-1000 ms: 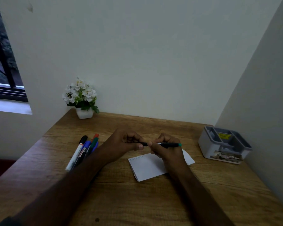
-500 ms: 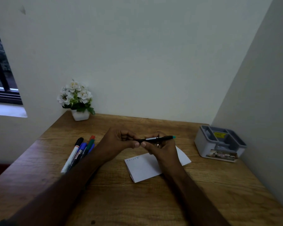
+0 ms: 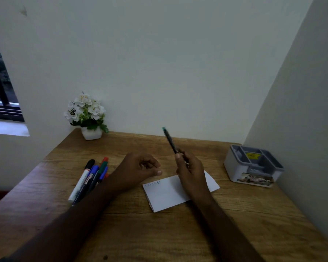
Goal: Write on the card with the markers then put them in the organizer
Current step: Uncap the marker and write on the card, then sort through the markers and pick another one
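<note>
Marker up in my right hand, card flat on the desk

Quick status from my feed. Right hand (image 3: 190, 167) pinches a black marker with a teal end (image 3: 169, 139) near its lower end, fingers curled round the barrel. It's tilted, teal end pointing up and away toward the back wall, well clear of the desk. I can't tell from here whether the cap is on or off.

Left hand (image 3: 138, 168) hovers just left of it, fingers curled in loosely with the thumb tip sticking out to the right. It doesn't look like it's holding anything, and it's apart from the marker.

White card (image 3: 165, 193) lies flat on the wooden desk (image 3: 254, 214) right under the right wrist, which covers its middle. There's a short line of small writing at its top left corner, too tiny to read.

Rest of the markers (image 3: 89, 179) lie bunched together on the left side of the desk, partly hidden behind my left forearm. I can make out black, blue, green and red caps, all pointing toward the back.

Grey organizer (image 3: 252, 167) sits at the right edge of the desk by the side wall, well apart from both hands, with a yellow tag in one of its top compartments.

Small pot of white flowers (image 3: 86, 114) stands in the back left corner.
</note>
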